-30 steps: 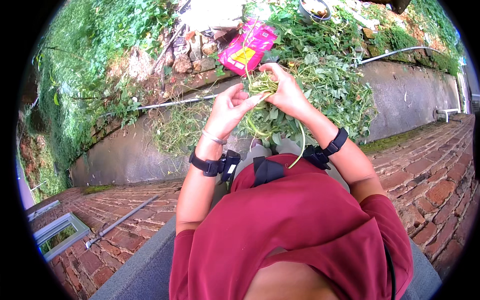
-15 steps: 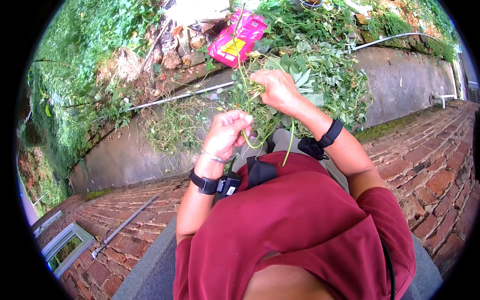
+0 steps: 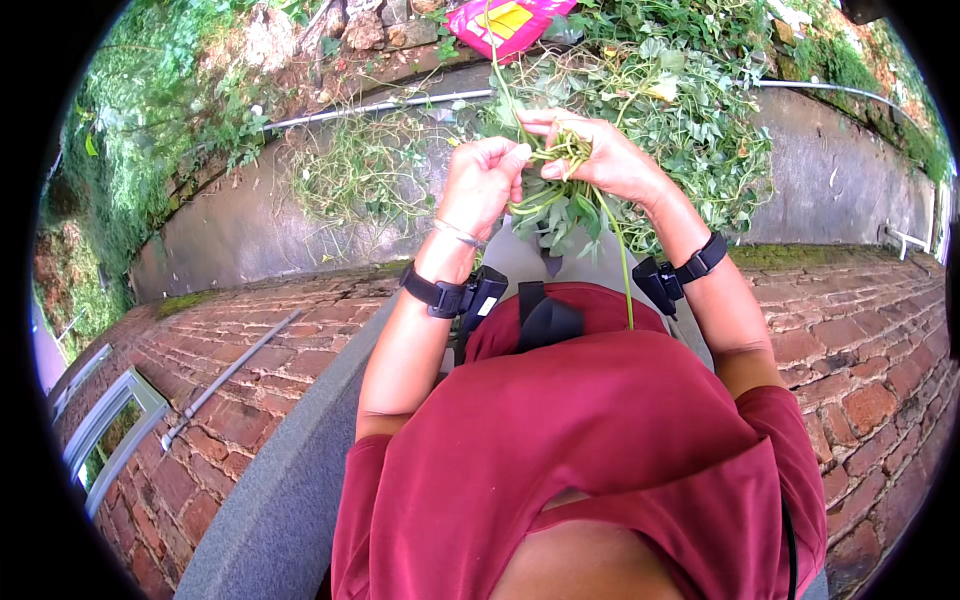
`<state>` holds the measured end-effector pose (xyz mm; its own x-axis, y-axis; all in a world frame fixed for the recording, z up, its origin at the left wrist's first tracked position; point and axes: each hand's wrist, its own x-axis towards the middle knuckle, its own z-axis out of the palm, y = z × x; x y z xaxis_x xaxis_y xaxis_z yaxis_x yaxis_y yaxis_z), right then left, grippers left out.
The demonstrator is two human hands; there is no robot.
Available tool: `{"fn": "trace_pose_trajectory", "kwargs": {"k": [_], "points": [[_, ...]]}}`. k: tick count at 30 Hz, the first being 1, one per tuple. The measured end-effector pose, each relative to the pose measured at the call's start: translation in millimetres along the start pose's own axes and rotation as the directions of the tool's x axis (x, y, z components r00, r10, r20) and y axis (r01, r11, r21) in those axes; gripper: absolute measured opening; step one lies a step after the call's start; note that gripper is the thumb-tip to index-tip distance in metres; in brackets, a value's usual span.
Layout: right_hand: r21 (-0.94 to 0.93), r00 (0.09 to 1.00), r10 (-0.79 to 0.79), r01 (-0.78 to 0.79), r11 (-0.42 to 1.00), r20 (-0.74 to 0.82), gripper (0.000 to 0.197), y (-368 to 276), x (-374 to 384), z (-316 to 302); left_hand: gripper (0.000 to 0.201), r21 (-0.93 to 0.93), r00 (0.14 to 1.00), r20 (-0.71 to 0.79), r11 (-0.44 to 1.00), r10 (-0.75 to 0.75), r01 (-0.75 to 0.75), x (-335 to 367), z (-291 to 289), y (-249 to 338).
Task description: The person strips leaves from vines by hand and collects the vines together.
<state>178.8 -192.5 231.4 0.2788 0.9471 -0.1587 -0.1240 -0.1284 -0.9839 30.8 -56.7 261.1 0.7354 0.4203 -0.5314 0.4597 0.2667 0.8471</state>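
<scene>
My right hand is closed round a bunch of green stems, whose cut ends stick out between thumb and fingers. Leaves of the bunch hang below the hand, and one long stem trails down to my maroon shirt. Pinched against the bunch's left side, my left hand has thumb and forefinger together on a thin green vine. This vine rises past both hands toward the pink bag. Where it meets the bunch is partly hidden by the fingers.
A large heap of leafy vines lies beyond my right hand. Stripped, tangled stems are spread on the concrete at left. Behind are a pink plastic bag, a pale pipe and stones. A brick surface runs on both sides.
My hands have come together, the left moving up and right to the bunch. The right hand has turned, showing more of the stem ends. The whole view has shifted too.
</scene>
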Motion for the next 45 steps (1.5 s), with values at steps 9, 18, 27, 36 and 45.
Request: {"fn": "trace_pose_trajectory", "kwargs": {"k": [9,18,27,36,45], "points": [[-0.057,0.981,0.133,-0.142,0.988,-0.145,0.031,10.8,1.4,18.4,0.017,0.284,0.912,-0.2,0.912,0.358,-0.296,18.8,11.6,-30.6],[-0.067,0.958,0.226,-0.24,0.968,-0.174,0.034,52.5,1.0,44.5,0.014,0.444,0.821,-0.29,0.829,0.492,-0.339,4.5,23.4,-40.3],[-0.487,0.91,0.2,-0.368,0.792,-0.363,0.024,73.2,-6.9,43.3,0.02,-0.214,0.942,-0.193,0.949,-0.275,0.234,-7.3,28.1,-95.8],[0.48,0.873,0.479,-0.385,0.788,-0.086,0.026,100.6,-16.3,34.9,0.032,0.458,0.945,-0.311,0.887,0.104,0.053,3.2,38.6,-109.6],[-0.366,0.912,0.311,-0.394,0.843,-0.267,0.017,111.9,-4.2,18.6,0.027,0.235,0.972,-0.229,0.972,0.058,-0.002,-0.9,36.2,-128.6]]}}
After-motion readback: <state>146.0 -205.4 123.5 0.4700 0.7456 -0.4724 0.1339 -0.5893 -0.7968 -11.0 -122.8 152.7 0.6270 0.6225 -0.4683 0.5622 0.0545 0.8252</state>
